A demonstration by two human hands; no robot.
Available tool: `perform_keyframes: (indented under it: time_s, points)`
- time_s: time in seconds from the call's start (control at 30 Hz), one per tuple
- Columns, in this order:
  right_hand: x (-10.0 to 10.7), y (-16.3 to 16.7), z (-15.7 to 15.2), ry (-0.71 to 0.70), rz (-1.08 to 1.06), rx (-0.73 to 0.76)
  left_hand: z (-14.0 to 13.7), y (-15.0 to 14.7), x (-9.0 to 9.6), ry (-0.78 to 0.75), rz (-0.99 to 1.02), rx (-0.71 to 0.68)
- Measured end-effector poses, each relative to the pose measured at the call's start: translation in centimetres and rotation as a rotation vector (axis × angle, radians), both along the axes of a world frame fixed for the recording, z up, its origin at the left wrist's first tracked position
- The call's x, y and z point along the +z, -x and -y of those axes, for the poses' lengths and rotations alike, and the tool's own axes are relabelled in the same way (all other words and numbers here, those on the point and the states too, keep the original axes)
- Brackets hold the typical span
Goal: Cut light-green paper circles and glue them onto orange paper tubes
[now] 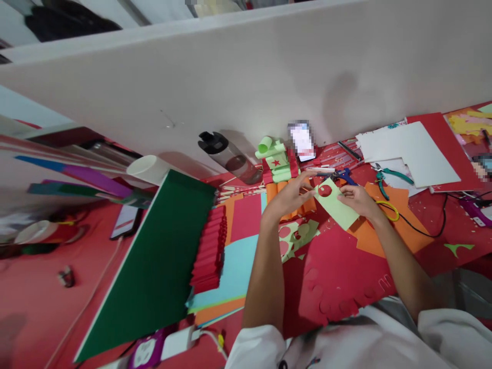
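Observation:
A light green sheet of paper (343,209) with a round hole near its upper end is held above the table. My right hand (359,200) pinches its right edge between thumb and fingers. At the paper's left corner, my left hand (292,196) has its thumb against the edge and its other fingers arched over. Below the left hand lie light green paper scraps with round cut-outs (307,233). Red paper (346,261) with scalloped cuts lies under my forearms. Behind the sheet are blue-handled pliers (348,177). Rolled orange paper tubes (272,192) are partly hidden by my left hand.
A dark green board (154,261) leans at left, beside a stack of folded red paper (209,251). A bottle (234,161) and a lit phone (303,141) stand by the partition. Teal-handled pliers (384,182), orange paper (407,210) and white card (415,154) lie right.

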State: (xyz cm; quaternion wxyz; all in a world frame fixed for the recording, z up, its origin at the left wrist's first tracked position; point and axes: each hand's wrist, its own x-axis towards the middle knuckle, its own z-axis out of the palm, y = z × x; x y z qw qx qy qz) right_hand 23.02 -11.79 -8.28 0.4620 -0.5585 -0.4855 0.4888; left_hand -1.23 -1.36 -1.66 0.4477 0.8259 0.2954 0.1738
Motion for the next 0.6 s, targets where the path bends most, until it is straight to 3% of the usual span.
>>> perform_keyframes:
  time_s: [0.13, 0.23, 0.47, 0.6]
  points:
    - [0.1, -0.4, 0.0, -0.026, 0.12, 0.018, 2.2, 0.6, 0.0, -0.118, -0.105, 0.186]
    - [0.1, -0.4, 0.0, -0.04, 0.133, 0.0, 5.0, 0.7, -0.9, -0.245, -0.136, 0.244]
    - [0.2, 0.4, 0.0, -0.04, 0.035, -0.008, 8.5, 0.6, -5.7, 0.02, 0.121, 0.388]
    - [-0.2, 0.8, -0.1, -0.042, 0.017, -0.023, 8.8, -0.6, -6.6, 0.005, 0.173, 0.347]
